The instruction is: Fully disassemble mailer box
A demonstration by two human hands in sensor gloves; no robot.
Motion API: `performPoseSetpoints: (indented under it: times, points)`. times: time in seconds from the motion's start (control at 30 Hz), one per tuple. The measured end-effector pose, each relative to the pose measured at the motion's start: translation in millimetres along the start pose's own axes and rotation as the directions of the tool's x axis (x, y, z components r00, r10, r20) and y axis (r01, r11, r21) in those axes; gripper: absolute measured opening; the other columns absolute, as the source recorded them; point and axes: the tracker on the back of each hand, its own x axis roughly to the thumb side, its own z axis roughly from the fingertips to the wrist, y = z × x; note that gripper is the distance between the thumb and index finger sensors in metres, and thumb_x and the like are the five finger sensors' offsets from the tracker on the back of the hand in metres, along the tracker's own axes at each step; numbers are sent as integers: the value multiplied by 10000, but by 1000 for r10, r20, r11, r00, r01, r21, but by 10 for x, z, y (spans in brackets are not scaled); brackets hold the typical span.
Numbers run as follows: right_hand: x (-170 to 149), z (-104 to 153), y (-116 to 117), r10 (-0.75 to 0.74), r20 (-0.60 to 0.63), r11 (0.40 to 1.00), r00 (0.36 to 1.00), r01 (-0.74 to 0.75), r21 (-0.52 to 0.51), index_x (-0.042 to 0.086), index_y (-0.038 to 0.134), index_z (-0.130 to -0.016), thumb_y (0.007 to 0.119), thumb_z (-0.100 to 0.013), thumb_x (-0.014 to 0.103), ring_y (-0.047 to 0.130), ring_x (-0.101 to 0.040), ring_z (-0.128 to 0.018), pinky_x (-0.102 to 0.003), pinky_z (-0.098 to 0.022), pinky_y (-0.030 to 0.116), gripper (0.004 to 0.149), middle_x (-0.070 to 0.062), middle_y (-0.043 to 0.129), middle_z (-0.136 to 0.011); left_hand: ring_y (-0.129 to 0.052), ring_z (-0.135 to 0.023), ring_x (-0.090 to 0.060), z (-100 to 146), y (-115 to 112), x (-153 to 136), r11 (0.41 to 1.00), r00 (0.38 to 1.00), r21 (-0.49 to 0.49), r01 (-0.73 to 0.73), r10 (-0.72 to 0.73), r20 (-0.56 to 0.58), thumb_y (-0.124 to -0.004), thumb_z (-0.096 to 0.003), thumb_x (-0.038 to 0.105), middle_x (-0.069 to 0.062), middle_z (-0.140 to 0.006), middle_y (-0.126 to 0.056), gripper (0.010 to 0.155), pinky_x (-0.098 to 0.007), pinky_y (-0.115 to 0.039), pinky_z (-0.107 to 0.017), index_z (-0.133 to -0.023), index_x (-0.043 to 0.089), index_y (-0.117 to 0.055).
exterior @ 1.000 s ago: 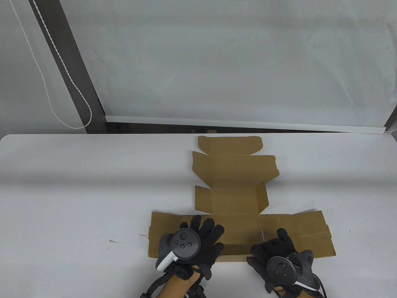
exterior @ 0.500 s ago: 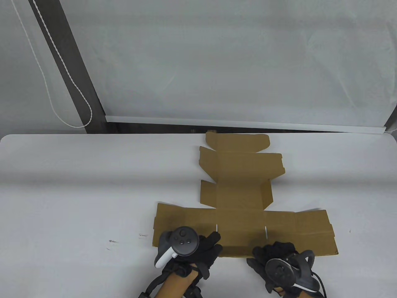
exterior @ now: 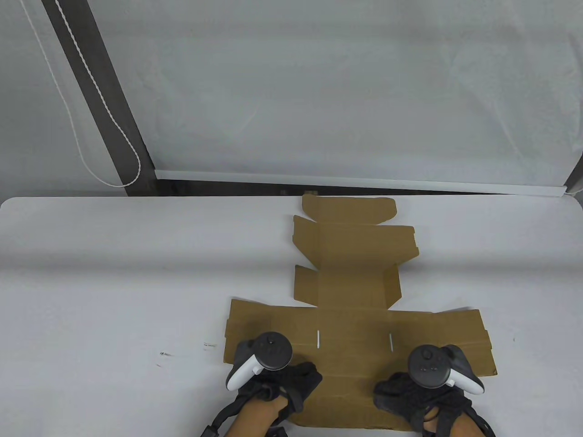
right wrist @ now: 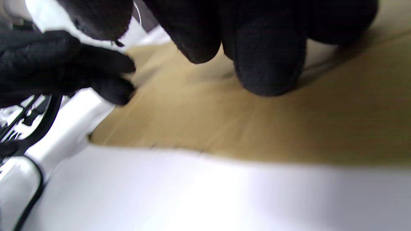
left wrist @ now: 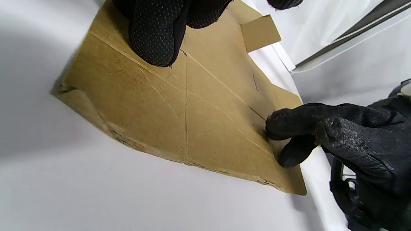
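The brown mailer box (exterior: 355, 327) lies unfolded and nearly flat on the white table (exterior: 114, 282), its lid panels reaching toward the far edge. Its side flaps (exterior: 391, 287) still stand up a little. A near flap (exterior: 346, 405) lies folded out toward me. My left hand (exterior: 296, 382) presses its fingertips (left wrist: 154, 35) on that flap's left part (left wrist: 192, 106). My right hand (exterior: 401, 393) presses its fingertips (right wrist: 266, 57) on the right part (right wrist: 257, 128). The right hand also shows in the left wrist view (left wrist: 337, 131), touching the cardboard. Neither hand visibly grips an edge.
The lid tab (exterior: 348, 207) lies at the table's far edge, below a white window sill (exterior: 355, 178). A blind cord (exterior: 91, 114) hangs at the back left. Small dark marks (exterior: 164, 354) dot the table left of the box.
The near flap has come out flat toward me. Both hands drew back toward the near edge and now press on that flap. The box slid slightly away and to the right.
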Motion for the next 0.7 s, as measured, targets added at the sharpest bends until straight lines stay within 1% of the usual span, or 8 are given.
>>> performPoseSetpoints:
  times: [0.1, 0.17, 0.2, 0.27, 0.4, 0.47, 0.6, 0.7]
  points:
    - [-102, 71, -118, 32, -51, 992, 998, -38, -121, 28, 853, -889, 744, -533, 501, 942, -373, -497, -574, -428, 705, 603, -345, 840, -821, -576, -945, -453, -7, 22, -20, 1000, 1000, 15, -20, 21, -13, -623, -575, 449, -314, -891, -840, 682, -697, -142, -648, -1059, -29, -567]
    - [-221, 56, -134, 105, -155, 993, 982, -112, -42, 26, 895, -851, 748, -531, 498, 942, -386, -499, -587, -438, 697, 589, -339, 877, -804, -585, -936, -455, -17, 31, -21, 1000, 1000, 16, -22, 23, -11, -628, -574, 444, -321, -877, -851, 683, -688, -119, -648, -1055, -37, -573]
    - [-300, 57, -126, 102, -231, 994, 968, -91, 55, 72, 873, -869, 736, -538, 500, 919, -375, -543, -586, -474, 678, 558, -275, 821, -839, -588, -933, -457, -24, 35, -18, 1000, 1000, 17, -21, 21, -10, -629, -574, 442, -323, -872, -855, 683, -686, -114, -649, -1053, -42, -577]
    - [-335, 64, -157, -3, -201, 1000, 980, 0, -12, 48, 873, -870, 734, -542, 495, 910, -394, -543, -597, -479, 664, 571, -292, 820, -834, -595, -928, -453, -28, 42, -26, 1000, 1000, 18, -26, 26, -11, -625, -574, 444, -321, -865, -863, 685, -680, -101, -650, -1052, -44, -576]
    - [-386, 100, -236, 11, -201, 1000, 979, -16, -26, 40, 858, -892, 734, -541, 497, 907, -421, -581, -615, -502, 652, 590, -311, 824, -858, -546, -939, -455, -46, 18, 3, 1000, 1000, -1, -12, 12, -10, -595, -592, 448, -328, -885, -813, 697, -629, 37, -635, -1087, -27, -471]
    - [-380, 145, -294, -10, -178, 996, 984, -7, -93, 31, 851, -898, 733, -540, 498, 907, -429, -587, -619, -505, 651, 600, -330, 818, -861, -452, -957, -486, -70, -20, 80, 999, 998, 4, 53, -53, -12, -598, -594, 446, -357, -932, -716, 713, -600, 172, -594, -1117, 12, -382]
    - [-298, 275, -426, -33, -106, 951, 994, -1, -311, 42, 846, -904, 732, -537, 513, 903, -421, -599, -619, -526, 645, 607, -322, 820, -862, -233, -1034, -446, -35, -12, 214, 981, 988, 121, 153, -152, -20, -612, -588, 460, -310, -1122, -460, 728, -558, 298, -549, -1144, 127, -280]
    - [-173, 354, -526, 162, -63, 853, 985, -172, -492, 79, 771, -975, 726, -540, 514, 843, -442, -740, -641, -613, 585, 617, -308, 723, -975, 58, -1074, -330, 106, 73, 232, 935, 980, 296, 197, -189, -55, -628, -586, 471, -176, -1221, -125, 748, -541, 356, -527, -1148, 255, -184]
